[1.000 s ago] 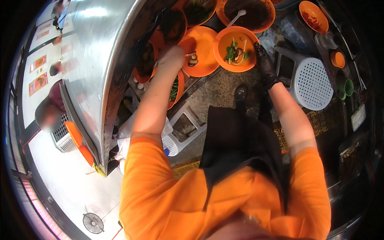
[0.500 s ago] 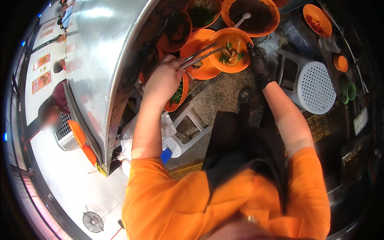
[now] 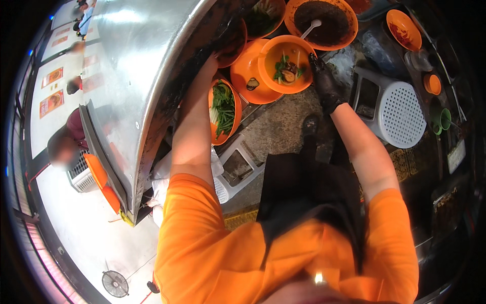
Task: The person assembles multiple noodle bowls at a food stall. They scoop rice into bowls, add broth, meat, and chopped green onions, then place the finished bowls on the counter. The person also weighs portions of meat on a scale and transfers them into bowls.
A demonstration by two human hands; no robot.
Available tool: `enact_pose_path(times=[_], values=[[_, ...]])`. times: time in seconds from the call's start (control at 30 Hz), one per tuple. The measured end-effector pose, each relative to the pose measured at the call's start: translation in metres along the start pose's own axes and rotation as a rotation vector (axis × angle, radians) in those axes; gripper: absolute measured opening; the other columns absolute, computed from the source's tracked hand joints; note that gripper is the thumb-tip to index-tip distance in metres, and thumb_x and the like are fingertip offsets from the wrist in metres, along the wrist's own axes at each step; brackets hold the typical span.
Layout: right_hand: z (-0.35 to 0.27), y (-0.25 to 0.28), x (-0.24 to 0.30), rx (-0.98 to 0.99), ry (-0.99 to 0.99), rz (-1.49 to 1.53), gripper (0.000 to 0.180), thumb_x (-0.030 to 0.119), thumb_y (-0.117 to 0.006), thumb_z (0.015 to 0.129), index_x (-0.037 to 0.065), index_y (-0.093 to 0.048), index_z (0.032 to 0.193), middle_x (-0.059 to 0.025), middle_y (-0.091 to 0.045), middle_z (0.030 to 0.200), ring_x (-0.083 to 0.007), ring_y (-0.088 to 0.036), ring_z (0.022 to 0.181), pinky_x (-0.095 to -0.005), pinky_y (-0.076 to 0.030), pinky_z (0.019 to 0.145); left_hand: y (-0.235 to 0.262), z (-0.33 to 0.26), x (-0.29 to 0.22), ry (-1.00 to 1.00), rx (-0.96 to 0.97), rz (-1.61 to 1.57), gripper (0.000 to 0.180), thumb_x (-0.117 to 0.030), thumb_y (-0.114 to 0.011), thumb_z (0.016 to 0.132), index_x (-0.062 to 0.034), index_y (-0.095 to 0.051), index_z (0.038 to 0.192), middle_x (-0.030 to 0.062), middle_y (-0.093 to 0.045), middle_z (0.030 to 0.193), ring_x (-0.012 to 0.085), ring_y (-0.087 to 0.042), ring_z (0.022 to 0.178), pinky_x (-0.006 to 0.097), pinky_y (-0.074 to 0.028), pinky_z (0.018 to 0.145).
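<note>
My right hand (image 3: 324,83), in a black glove, grips the right rim of an orange bowl (image 3: 267,62) with mushroom slices, green leaves and pale sprouts in it. This bowl is over the right side of a larger orange dish (image 3: 245,68), where a single mushroom slice (image 3: 252,83) lies. My left hand (image 3: 208,65) reaches up to a shadowed orange bowl (image 3: 242,44) beside the metal panel. Its fingers are hidden there, and the metal tongs are out of sight. Below my left wrist, an orange bowl (image 3: 236,119) holds cut green vegetables and white pieces.
A big orange bowl of dark sauce (image 3: 324,38) with a white spoon (image 3: 311,28) is at the back. A shiny metal panel (image 3: 136,61) rises on the left. Grey plastic stools (image 3: 402,114) stand low at the right and below my left arm. A green cup (image 3: 445,118) is far right.
My left hand, with the tongs, has moved from beside the soup bowl up and left into shadow. The bowl of green vegetables is more exposed. My right hand keeps its hold.
</note>
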State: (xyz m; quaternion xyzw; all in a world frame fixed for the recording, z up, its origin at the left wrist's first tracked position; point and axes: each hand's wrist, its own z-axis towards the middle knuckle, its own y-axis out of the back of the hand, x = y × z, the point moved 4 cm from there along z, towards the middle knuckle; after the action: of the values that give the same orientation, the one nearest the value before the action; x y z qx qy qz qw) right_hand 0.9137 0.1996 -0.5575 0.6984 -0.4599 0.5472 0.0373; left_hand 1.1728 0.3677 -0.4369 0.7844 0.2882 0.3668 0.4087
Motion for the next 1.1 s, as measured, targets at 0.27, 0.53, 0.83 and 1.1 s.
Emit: enact_pose_path(times=[0.27, 0.53, 0.83, 1.1], values=[[0.013, -0.008, 0.003, -0.025, 0.067, 0.080, 0.041, 0.032, -0.051, 0.098, 0.004, -0.053, 0.128, -0.0036, -0.059, 0.114, -0.0119, -0.052, 0.097, -0.0287, -0.042, 0.089, 0.032, -0.076, 0.036, -0.126, -0.325, -0.518, 0.031, -0.017, -0.068, 0.080, -0.0058, -0.067, 0.109, 0.0177, -0.063, 0.103, 0.0323, -0.061, 0.097, 0.038, -0.046, 0.083], [0.020, -0.031, 0.010, -0.002, 0.103, 0.052, 0.041, 0.034, -0.050, 0.099, 0.004, -0.053, 0.128, -0.0042, -0.059, 0.114, -0.0137, -0.052, 0.099, -0.0304, -0.042, 0.090, 0.060, -0.121, 0.020, -0.141, -0.170, -0.612, 0.035, -0.019, -0.068, 0.080, -0.0087, -0.066, 0.113, 0.0144, -0.063, 0.104, 0.0275, -0.062, 0.095, 0.036, -0.047, 0.082], [0.016, -0.018, 0.002, -0.003, 0.044, 0.029, 0.042, 0.034, -0.050, 0.098, 0.005, -0.051, 0.128, -0.0044, -0.058, 0.115, -0.0146, -0.052, 0.100, -0.0303, -0.042, 0.090, -0.007, -0.002, 0.012, -0.019, -0.005, -0.073, 0.033, -0.033, -0.060, 0.086, -0.0057, -0.067, 0.104, 0.0194, -0.065, 0.096, 0.0367, -0.063, 0.092, 0.044, -0.048, 0.077], [0.017, -0.020, 0.007, -0.033, 0.047, 0.060, 0.042, 0.034, -0.051, 0.098, 0.005, -0.052, 0.129, -0.0045, -0.058, 0.115, -0.0137, -0.051, 0.101, -0.0295, -0.042, 0.090, 0.029, -0.070, 0.015, -0.133, -0.275, -0.771, 0.027, -0.022, -0.065, 0.083, -0.0043, -0.067, 0.103, 0.0172, -0.061, 0.104, 0.0337, -0.059, 0.102, 0.039, -0.046, 0.082]])
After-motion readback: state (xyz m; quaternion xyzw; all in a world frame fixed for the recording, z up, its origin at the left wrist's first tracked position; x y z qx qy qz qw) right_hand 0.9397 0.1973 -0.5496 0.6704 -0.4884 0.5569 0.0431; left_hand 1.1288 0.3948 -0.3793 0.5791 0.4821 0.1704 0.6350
